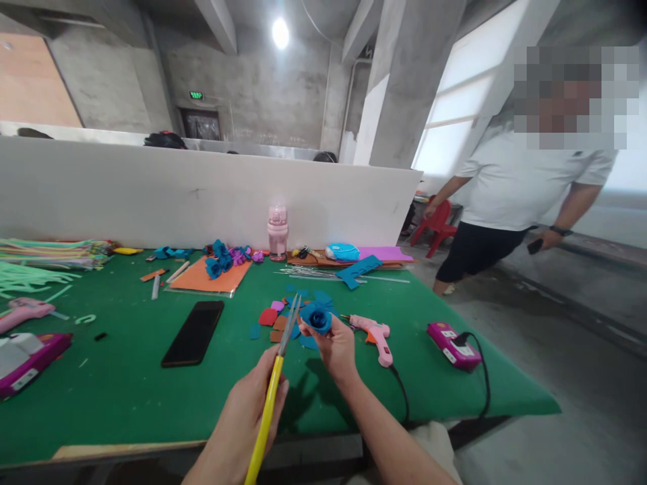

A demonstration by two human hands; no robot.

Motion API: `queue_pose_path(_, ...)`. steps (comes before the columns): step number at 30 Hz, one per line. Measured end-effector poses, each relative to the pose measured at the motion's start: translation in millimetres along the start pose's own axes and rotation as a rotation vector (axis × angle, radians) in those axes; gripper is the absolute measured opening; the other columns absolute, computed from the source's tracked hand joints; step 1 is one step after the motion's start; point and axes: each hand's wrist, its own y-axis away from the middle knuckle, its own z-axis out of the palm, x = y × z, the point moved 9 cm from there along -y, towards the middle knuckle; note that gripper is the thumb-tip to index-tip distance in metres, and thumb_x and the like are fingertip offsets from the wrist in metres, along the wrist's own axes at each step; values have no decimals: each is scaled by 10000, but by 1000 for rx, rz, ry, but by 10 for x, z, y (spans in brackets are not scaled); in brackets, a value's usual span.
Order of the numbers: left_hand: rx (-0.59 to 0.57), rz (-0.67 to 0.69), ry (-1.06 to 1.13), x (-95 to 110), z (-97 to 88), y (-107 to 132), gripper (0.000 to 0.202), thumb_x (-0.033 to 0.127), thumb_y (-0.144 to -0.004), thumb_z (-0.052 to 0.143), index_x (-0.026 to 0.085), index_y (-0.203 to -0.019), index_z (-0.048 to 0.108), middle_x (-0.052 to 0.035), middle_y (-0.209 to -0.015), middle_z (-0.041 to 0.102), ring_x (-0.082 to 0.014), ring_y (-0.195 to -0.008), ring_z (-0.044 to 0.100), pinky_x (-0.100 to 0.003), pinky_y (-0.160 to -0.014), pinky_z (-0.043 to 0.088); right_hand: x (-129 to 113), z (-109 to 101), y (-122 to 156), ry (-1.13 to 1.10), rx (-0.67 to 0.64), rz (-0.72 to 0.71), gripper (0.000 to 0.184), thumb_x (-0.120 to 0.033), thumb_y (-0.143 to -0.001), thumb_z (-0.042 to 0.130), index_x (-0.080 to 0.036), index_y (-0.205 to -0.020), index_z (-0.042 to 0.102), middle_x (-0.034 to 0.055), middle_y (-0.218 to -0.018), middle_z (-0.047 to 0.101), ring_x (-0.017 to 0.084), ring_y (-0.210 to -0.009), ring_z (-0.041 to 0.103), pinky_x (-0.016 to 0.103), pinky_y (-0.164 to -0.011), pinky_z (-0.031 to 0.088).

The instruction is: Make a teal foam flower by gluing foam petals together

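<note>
My left hand [249, 404] is closed around a pair of scissors [271, 397] with yellow handles, its metal blades pointing up and away and parted slightly. Beside the blade tips, my right hand [337, 347] pinches a blue flower [318, 316] with rolled petals, its open face turned upward. Whether the blades touch the flower I cannot tell. Under and around both hands lie cut blue pieces [308, 342], brown pieces [277, 336] and a red petal-shaped piece [267, 316]. A pink glue gun [374, 337] rests just right of my right hand.
A black phone [193, 333] lies on the green tabletop [126, 391]. Purple power strips [453, 347] sit at both sides. Finished-looking blue flowers [218, 259] rest on orange sheets [189, 277]. A pink bottle [278, 232] stands by the white partition [202, 195]. A person [530, 182] is at right.
</note>
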Motion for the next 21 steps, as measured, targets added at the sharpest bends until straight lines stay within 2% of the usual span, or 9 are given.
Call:
queue_pose_path(5, -10, 52, -64, 151, 40, -2, 402, 264, -833, 387, 215, -1231, 359, -13, -770, 559, -122, -632, 524, -198, -589, 418, -16, -22, 15, 10, 56, 39, 246, -391, -651, 661, -163, -734, 621, 22, -645, 638, 164, -597, 600, 285, -614, 510)
queue_pose_path(11, -31, 101, -71, 262, 116, -27, 434, 248, -808, 425, 222, -1236, 356, -26, -841, 559, -107, -604, 487, -203, -588, 428, 19, -7, -3, 36, 5, -6, 190, -344, -699, 602, -155, -719, 607, 17, -649, 620, 145, -599, 570, 259, -612, 487)
queue_pose_path(16, -61, 24, -12, 141, -103, -68, 386, 319, -828, 409, 209, -1198, 411, 4, -703, 543, -106, -585, 511, -180, -543, 424, -145, -91, -13, 285, -51, -159, 130, -204, -704, 504, -150, -656, 613, -25, -584, 586, 110, -559, 520, 199, -552, 429)
queue_pose_path(21, -218, -147, 89, -66, -331, 1, 403, 407, -758, 504, 212, -1111, 496, 29, -603, 563, -89, -461, 507, -146, -396, 380, -353, -40, 35, 314, -143, -283, 242, -112, -701, 487, -190, -824, 680, 13, -836, 690, 165, -806, 630, 257, -758, 478)
